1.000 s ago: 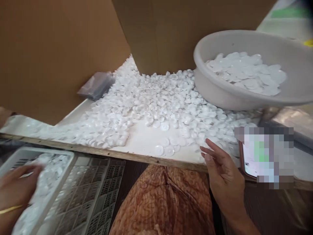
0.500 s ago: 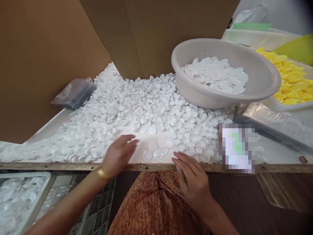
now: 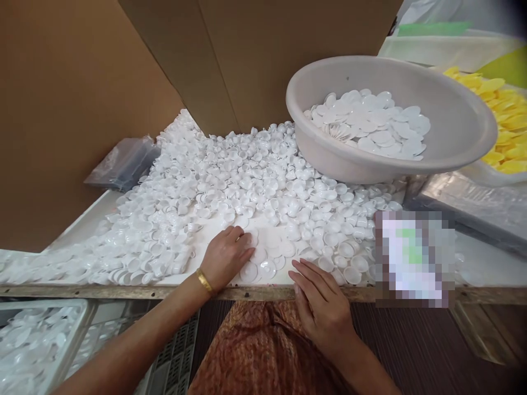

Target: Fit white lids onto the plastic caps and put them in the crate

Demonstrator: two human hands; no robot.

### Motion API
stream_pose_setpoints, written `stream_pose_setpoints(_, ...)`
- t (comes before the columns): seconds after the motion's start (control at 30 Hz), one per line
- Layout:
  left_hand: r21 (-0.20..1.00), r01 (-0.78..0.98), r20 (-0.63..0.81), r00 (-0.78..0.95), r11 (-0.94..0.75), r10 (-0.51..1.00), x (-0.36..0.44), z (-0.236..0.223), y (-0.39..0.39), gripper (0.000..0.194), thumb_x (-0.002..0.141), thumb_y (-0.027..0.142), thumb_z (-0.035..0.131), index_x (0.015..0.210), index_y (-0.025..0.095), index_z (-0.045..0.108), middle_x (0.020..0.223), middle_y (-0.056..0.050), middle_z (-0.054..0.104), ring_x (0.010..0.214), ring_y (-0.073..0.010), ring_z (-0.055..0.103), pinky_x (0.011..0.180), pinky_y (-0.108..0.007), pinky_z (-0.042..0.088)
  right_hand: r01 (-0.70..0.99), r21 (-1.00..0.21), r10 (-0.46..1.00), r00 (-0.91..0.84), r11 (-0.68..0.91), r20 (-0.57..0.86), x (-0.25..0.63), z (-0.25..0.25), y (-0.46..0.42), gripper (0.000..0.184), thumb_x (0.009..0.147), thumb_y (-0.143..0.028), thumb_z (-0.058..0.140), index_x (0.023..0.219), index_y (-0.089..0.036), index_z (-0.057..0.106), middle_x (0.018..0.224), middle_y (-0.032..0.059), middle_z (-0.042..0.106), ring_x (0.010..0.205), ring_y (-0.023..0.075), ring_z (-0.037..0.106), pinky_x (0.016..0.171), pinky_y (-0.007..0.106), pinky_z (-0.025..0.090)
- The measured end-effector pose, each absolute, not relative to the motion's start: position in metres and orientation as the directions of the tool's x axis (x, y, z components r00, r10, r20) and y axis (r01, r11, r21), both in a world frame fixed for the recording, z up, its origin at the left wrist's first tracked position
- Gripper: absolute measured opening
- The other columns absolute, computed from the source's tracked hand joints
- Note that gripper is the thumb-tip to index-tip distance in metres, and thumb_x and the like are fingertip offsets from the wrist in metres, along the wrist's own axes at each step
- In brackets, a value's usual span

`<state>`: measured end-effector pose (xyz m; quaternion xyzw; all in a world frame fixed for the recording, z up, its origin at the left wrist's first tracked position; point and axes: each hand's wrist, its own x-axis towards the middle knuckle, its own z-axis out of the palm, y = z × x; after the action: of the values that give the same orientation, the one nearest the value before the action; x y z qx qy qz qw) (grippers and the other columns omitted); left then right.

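Note:
A wide heap of small white plastic caps covers the white table top. My left hand, with a gold bangle on the wrist, lies on the near edge of the heap. Its fingers are curled together over a few caps. My right hand rests on the table's wooden front edge, just right of the left hand. Its fingers are stretched out flat and hold nothing; the fingertips lie close to loose caps.
A grey basin of flat white discs sits on the heap at the back right. Beyond it is a tray of yellow pieces. Cardboard walls close the back and left. A grey plastic bag lies by them. A white crate with caps stands lower left.
My left hand came up from the crate at the lower left onto the table and has curled its fingers over caps. My right hand slid left to the table edge.

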<state>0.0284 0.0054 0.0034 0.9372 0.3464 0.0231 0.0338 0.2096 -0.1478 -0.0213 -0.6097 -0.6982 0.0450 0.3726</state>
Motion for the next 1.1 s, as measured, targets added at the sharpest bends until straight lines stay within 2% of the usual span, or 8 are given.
stream_pose_setpoints(0.17, 0.184, 0.704, 0.008, 0.697, -0.686, 0.717, -0.001, 0.006, 0.003, 0.028, 0.085, 0.032, 0.049, 0.105, 0.015, 0.06, 0.096, -0.01, 0.059, 0.087, -0.0212, 0.055, 0.075, -0.034, 0.048, 0.802, -0.548, 0.899, 0.032, 0.238, 0.438, 0.206, -0.015, -0.145, 0.033, 0.081, -0.007, 0.047, 0.112, -0.017, 0.055, 0.118, 0.0095, 0.057, 0.114, 0.0223, 0.048, 0.092, 0.044, 0.046)
stream_pose_setpoints(0.27, 0.197, 0.747, 0.023, 0.644, -0.635, 0.764, -0.003, 0.007, 0.014, 0.031, 0.085, 0.035, 0.049, 0.107, 0.016, 0.06, 0.098, -0.009, 0.06, 0.089, -0.0216, 0.056, 0.077, -0.034, 0.048, 0.784, -0.568, 0.9, 0.029, 0.249, 0.434, 0.201, -0.008, -0.137, 0.032, 0.082, -0.007, 0.047, 0.111, -0.017, 0.055, 0.117, 0.0095, 0.058, 0.112, 0.0212, 0.05, 0.091, 0.043, 0.046)
stream_pose_setpoints(0.4, 0.17, 0.794, -0.101, 0.604, -0.584, 0.791, 0.006, 0.011, 0.021, 0.025, 0.086, 0.027, 0.047, 0.103, 0.017, 0.062, 0.095, -0.007, 0.061, 0.087, -0.0211, 0.058, 0.076, -0.034, 0.047, 0.784, -0.565, 0.911, -0.002, 0.258, 0.412, 0.195, 0.0, -0.127, 0.029, 0.084, -0.008, 0.046, 0.109, -0.017, 0.056, 0.116, 0.0084, 0.059, 0.109, 0.02, 0.051, 0.091, 0.041, 0.046)
stream_pose_setpoints(0.53, 0.176, 0.851, -0.187, 0.522, -0.494, 0.832, 0.01, 0.012, 0.012, 0.024, 0.081, 0.033, 0.056, 0.099, 0.018, 0.061, 0.089, -0.005, 0.06, 0.084, -0.0212, 0.058, 0.073, -0.033, 0.046, 0.784, -0.571, 0.929, -0.022, 0.245, 0.369, 0.192, 0.002, -0.115, 0.03, 0.085, -0.008, 0.045, 0.11, -0.016, 0.057, 0.113, 0.0071, 0.061, 0.108, 0.0199, 0.051, 0.092, 0.04, 0.044)
stream_pose_setpoints(0.73, 0.199, 0.869, -0.218, 0.49, -0.453, 0.844, 0.004, 0.01, -0.002, 0.017, 0.079, 0.03, 0.058, 0.09, 0.017, 0.058, 0.089, -0.005, 0.058, 0.084, -0.0208, 0.056, 0.072, -0.032, 0.044, 0.837, -0.431, 0.939, -0.268, 0.337, 0.214, 0.183, 0.005, -0.071, 0.037, 0.083, -0.007, 0.044, 0.118, -0.015, 0.054, 0.12, 0.0045, 0.058, 0.116, 0.0254, 0.044, 0.09, 0.042, 0.042)
stream_pose_setpoints(0.87, 0.18, 0.886, -0.226, 0.461, -0.428, 0.858, -0.013, 0.011, -0.006, 0.018, 0.078, 0.03, 0.059, 0.09, 0.016, 0.058, 0.087, -0.004, 0.057, 0.083, -0.021, 0.056, 0.072, -0.033, 0.045, 0.829, -0.33, 0.891, -0.438, 0.451, 0.118, 0.173, 0.0, -0.041, 0.033, 0.084, -0.008, 0.043, 0.113, -0.013, 0.057, 0.12, 0.0083, 0.058, 0.115, 0.0257, 0.044, 0.086, 0.039, 0.041)
stream_pose_setpoints(1.0, 0.18, 0.882, -0.15, 0.462, -0.435, 0.874, -0.021, 0.008, -0.002, 0.025, 0.079, 0.032, 0.059, 0.099, 0.016, 0.059, 0.088, -0.005, 0.057, 0.083, -0.0203, 0.056, 0.073, -0.032, 0.046, 0.846, -0.288, 0.892, -0.444, 0.448, 0.083, 0.17, -0.009, -0.03, 0.027, 0.085, -0.009, 0.043, 0.104, -0.014, 0.061, 0.115, 0.0103, 0.06, 0.111, 0.0249, 0.046, 0.082, 0.038, 0.04)
stream_pose_setpoints(1.1, 0.169, 0.834, -0.068, 0.541, -0.525, 0.838, -0.011, 0.003, 0.005, 0.03, 0.081, 0.031, 0.057, 0.107, 0.016, 0.058, 0.091, -0.007, 0.057, 0.086, -0.0207, 0.055, 0.076, -0.032, 0.046, 0.854, -0.307, 0.906, -0.409, 0.421, 0.107, 0.173, -0.016, -0.032, 0.027, 0.085, -0.01, 0.044, 0.106, -0.014, 0.06, 0.116, 0.0085, 0.06, 0.111, 0.024, 0.046, 0.084, 0.037, 0.038)
